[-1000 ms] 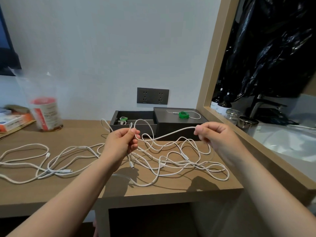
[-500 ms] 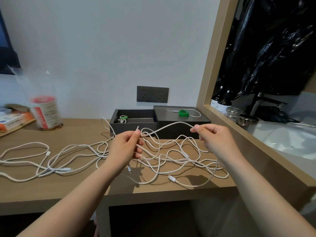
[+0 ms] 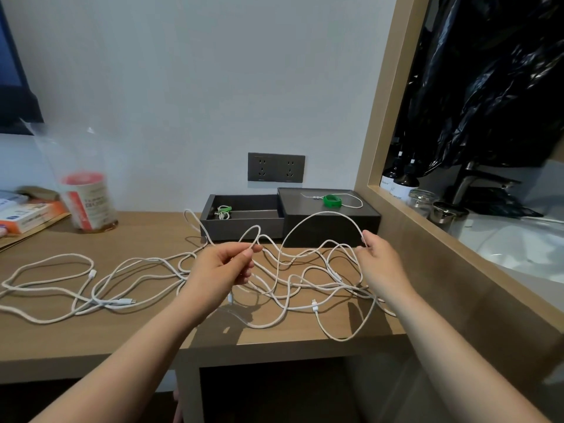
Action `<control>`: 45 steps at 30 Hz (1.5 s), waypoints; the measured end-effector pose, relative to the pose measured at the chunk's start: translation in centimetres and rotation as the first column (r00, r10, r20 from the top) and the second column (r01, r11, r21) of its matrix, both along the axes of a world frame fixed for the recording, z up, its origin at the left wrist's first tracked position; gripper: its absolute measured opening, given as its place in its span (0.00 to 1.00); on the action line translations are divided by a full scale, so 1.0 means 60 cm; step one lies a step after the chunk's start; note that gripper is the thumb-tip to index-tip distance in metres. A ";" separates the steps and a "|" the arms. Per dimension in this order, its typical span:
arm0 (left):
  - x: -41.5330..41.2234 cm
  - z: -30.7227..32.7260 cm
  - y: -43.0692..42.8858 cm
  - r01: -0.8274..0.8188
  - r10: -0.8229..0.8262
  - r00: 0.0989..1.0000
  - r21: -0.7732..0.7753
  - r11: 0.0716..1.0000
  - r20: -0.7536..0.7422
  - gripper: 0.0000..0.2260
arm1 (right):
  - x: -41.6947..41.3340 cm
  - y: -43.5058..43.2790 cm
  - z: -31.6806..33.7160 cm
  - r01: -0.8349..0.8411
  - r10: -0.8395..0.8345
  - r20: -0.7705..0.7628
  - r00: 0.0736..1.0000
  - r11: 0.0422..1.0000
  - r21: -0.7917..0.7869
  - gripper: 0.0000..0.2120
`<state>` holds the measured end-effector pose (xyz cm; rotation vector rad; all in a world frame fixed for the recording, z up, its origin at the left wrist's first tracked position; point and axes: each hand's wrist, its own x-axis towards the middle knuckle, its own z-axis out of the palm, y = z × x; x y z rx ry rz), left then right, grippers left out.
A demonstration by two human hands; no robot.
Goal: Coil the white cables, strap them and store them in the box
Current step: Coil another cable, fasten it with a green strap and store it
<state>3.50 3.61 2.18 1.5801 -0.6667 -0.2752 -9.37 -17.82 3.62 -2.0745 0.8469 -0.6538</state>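
While both bare forearms reach in from 6 o'clock over the light-brown wooden desk (image 3: 137, 340), each hand holds a strand of the loose white braided cables (image 3: 313, 306). These cables lie tangled on the desk top, from 9 o'clock across the middle to about 4 o'clock, and several plugs show among them.

The left hand (image 3: 224, 267) is near the middle of the desk. Its thumb and forefinger are pressed together on a strand, and the other fingers curl below. The right hand (image 3: 381, 261) is at about 3 o'clock. Its fingertips are closed on the end of a raised cable arc (image 3: 323, 212), which rises above the desk in front of the lid. I cannot tell if both hands hold the same cable.

Behind the hands, at 12 o'clock, the dark grey rectangular box (image 3: 241, 227) stands open. Inside it lies a small coiled white cable with a green strap (image 3: 222, 212). Touching the box on its right is the dark grey flat lid (image 3: 305, 206), which carries a green ring-shaped strap (image 3: 332, 201) and a thin white cord.

Farther, a dark double wall socket (image 3: 276, 167) is on the white wall. At 10 o'clock stands a blurred clear plastic bag with a red-labelled jar (image 3: 88, 199).
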 end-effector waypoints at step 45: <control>-0.047 0.032 0.043 0.271 -0.287 0.947 -0.118 0.955 -0.145 0.10 | 0.032 0.058 0.039 -0.359 0.453 0.156 0.878 0.838 -0.412 0.02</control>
